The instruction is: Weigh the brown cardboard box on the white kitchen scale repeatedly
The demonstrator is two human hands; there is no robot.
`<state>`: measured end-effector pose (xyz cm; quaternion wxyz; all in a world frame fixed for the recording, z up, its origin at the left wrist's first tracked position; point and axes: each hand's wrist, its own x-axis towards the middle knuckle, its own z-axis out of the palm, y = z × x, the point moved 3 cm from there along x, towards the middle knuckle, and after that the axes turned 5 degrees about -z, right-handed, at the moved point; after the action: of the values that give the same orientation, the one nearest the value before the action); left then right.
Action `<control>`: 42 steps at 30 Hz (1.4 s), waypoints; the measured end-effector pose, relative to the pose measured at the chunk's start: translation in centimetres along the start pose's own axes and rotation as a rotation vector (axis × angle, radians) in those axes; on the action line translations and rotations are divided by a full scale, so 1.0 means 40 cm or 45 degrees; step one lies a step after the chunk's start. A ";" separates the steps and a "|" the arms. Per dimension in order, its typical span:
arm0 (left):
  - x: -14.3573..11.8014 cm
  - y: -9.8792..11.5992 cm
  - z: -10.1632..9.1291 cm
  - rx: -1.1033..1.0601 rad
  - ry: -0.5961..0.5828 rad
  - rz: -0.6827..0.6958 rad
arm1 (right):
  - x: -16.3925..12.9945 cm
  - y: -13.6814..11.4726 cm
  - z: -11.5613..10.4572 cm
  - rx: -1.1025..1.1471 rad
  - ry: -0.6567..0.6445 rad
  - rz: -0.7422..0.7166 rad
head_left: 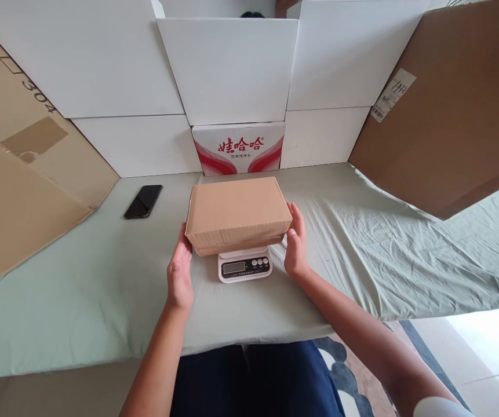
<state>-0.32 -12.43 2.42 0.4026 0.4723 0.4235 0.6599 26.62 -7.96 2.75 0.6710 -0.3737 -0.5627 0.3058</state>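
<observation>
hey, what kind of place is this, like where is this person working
Probably a makeshift parcel-packing or weighing station at home. A small digital scale sits on a cloth-covered table with a cardboard box on it, and white cartons are stacked behind.

Box (238,213) seemingly on scale (244,267), phone (143,201) left, carton (238,147) behind

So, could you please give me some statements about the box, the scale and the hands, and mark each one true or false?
1. The cardboard box sits on the scale. True.
2. The left hand and right hand are at the box's two ends. True.
3. The phone lies on top of the box. False: it lies on the green cloth, left of the box.
4. The box is open. False: it is closed.
</observation>
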 end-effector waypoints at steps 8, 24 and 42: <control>-0.005 -0.009 -0.001 -0.014 0.044 -0.081 | 0.002 -0.020 0.009 -0.040 -0.053 0.026; 0.069 0.005 0.041 0.037 0.019 0.009 | 0.062 -0.042 0.051 -0.015 -0.102 -0.015; 0.375 -0.219 0.078 -0.154 0.196 -0.168 | 0.288 0.177 0.108 -0.017 -0.103 0.033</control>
<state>0.39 4.86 -0.97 0.4391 0.3661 0.4427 0.6908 24.50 6.07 3.20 0.6412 -0.3726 -0.5866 0.3256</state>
